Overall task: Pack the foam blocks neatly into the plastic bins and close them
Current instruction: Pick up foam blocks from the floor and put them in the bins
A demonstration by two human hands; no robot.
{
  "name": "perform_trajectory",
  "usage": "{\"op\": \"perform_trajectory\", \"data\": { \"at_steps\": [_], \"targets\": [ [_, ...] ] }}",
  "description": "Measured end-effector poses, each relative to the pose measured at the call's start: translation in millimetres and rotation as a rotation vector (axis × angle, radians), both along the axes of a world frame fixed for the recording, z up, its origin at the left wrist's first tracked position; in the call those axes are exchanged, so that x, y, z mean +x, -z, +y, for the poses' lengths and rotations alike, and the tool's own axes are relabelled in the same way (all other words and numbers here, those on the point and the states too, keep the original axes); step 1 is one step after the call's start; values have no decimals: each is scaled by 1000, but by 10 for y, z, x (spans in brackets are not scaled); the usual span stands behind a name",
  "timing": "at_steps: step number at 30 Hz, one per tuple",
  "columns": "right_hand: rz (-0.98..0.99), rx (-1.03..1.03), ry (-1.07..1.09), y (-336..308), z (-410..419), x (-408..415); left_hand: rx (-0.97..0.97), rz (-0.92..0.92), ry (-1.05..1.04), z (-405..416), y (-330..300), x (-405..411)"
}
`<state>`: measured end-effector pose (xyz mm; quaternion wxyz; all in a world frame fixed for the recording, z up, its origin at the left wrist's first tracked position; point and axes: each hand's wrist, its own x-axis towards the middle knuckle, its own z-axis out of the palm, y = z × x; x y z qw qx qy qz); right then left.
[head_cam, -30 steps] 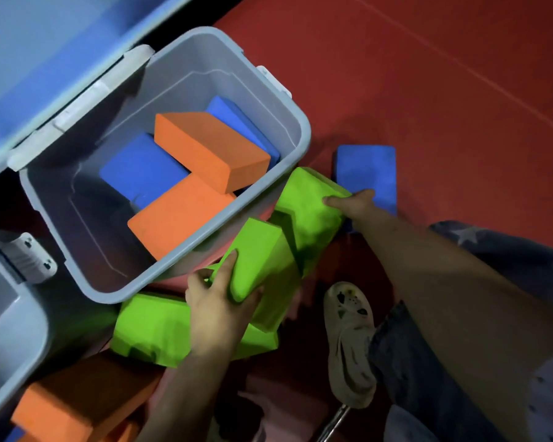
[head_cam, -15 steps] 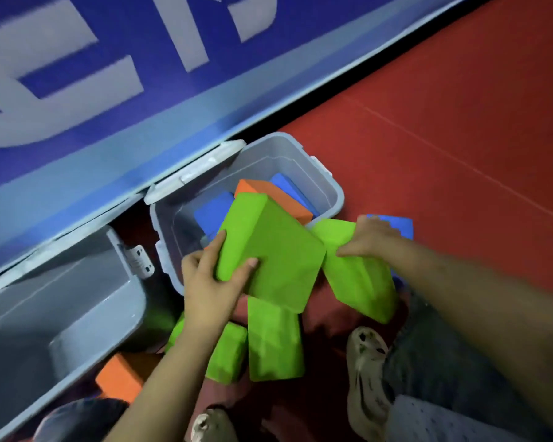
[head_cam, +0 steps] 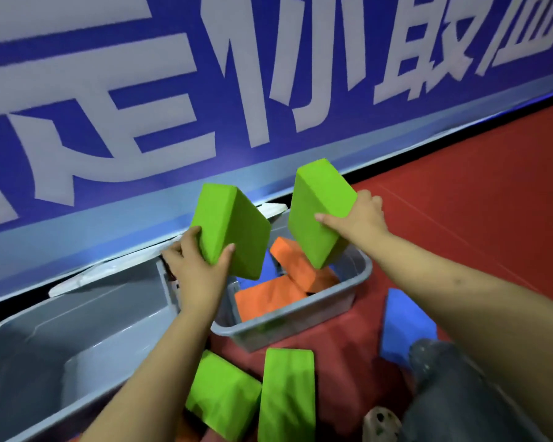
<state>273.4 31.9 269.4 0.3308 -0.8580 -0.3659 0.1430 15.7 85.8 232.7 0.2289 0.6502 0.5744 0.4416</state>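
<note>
The left hand (head_cam: 196, 270) grips one green block (head_cam: 229, 230) by its lower corner, thumb on the front face, fingers curled round the back. The right hand (head_cam: 356, 218) grips a second green block (head_cam: 318, 215) at its right edge. Both blocks are tilted and held in the air above the right bin (head_cam: 296, 317), apart from each other. That open grey bin holds orange blocks (head_cam: 296, 272) and a blue one, partly hidden. A second open grey bin (head_cam: 77, 333) stands just to its left. On the red floor (head_cam: 479, 199) lie two more green blocks (head_cam: 284, 393) near the bin's front, and a blue block (head_cam: 406, 323) to the right. A blue banner (head_cam: 205, 74) runs behind the bins.
</note>
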Motion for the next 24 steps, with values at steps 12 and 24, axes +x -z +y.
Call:
{"op": "perform_trajectory", "data": {
  "at_steps": [12,24],
  "targets": [
    [248,-265,17,1316,69,296,-330,51,295,-187,1138,477],
    [1079,-211,893,3711,-822,783,-825,118,496,-651,2357,1528]
  ]
}}
